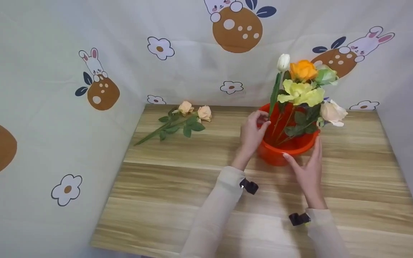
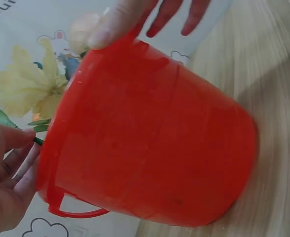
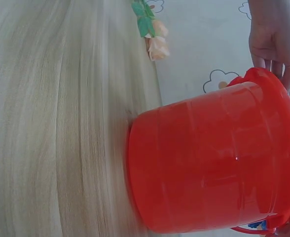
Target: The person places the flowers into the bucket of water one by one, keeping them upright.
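Note:
A red plastic bucket (image 1: 276, 157) stands upright on the table with several artificial flowers in it. My left hand (image 1: 252, 133) is at the bucket's left rim, pinching the green stem of a white tulip (image 1: 283, 62) between thumb and fingers. That stem (image 2: 38, 141) shows at the rim in the left wrist view. On the near right side, my right hand (image 1: 310, 172) holds the bucket by its rim, thumb in front and fingers along the side. Beside the tulip rise an orange flower (image 1: 303, 70), a yellow flower (image 1: 301, 94), a pale green one (image 1: 325, 76) and a cream rose (image 1: 333, 113).
Left of the bucket, peach roses (image 1: 204, 113) with green leaves lie on the wooden table (image 1: 163, 186). A pale cloth wall (image 1: 192, 71) with rabbit and flower prints rises directly behind the bucket. The bucket's handle (image 2: 81, 214) hangs at its side.

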A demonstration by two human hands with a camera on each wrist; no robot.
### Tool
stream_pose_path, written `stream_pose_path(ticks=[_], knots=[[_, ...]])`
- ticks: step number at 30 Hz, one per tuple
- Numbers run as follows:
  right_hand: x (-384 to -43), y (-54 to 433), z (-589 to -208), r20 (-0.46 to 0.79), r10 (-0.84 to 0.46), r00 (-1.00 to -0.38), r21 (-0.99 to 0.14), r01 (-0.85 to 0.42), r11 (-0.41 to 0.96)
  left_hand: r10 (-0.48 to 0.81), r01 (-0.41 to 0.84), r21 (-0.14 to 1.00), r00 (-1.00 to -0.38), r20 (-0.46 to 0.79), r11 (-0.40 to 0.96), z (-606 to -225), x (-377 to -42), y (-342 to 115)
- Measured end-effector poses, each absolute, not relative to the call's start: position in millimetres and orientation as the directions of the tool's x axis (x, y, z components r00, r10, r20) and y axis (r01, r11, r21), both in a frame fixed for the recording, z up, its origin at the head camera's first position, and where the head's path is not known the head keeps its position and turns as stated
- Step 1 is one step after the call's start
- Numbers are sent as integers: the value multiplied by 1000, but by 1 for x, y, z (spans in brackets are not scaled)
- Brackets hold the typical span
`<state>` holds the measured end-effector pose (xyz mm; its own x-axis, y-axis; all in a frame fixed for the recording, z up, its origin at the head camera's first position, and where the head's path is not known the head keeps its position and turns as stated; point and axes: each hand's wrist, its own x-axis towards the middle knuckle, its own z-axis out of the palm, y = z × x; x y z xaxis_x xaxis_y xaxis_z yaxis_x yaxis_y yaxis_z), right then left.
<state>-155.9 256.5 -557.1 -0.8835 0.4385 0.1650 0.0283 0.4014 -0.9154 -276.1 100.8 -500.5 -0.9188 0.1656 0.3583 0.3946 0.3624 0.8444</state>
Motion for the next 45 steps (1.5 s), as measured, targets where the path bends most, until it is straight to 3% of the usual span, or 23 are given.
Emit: stream_pose_path(ticks=[9,15,19,25,30,45], knots=[[-156,257,-557,173,438,-882,-908,29,417,196,343,603,-935,297,720,-496,-275,115],[-155,255,-557,200,425,-883,-900,6,437,261,360,480,-929,262,800,-495,-272,120],[-155,253,-556,186,420,-888,-902,15,431,275,371,546,-928,252,751,-495,-272,118],[-155,253,-555,176,425,-888,-906,23,424,253,368,747,-929,271,553,-492,-275,105],[-155,254,-556,170,433,-885,-915,22,403,199,334,835,-941,273,438,-487,-279,89],[-155,256,-558,182,442,-878,-910,20,414,66,304,879,-951,302,368,-487,-298,31]])
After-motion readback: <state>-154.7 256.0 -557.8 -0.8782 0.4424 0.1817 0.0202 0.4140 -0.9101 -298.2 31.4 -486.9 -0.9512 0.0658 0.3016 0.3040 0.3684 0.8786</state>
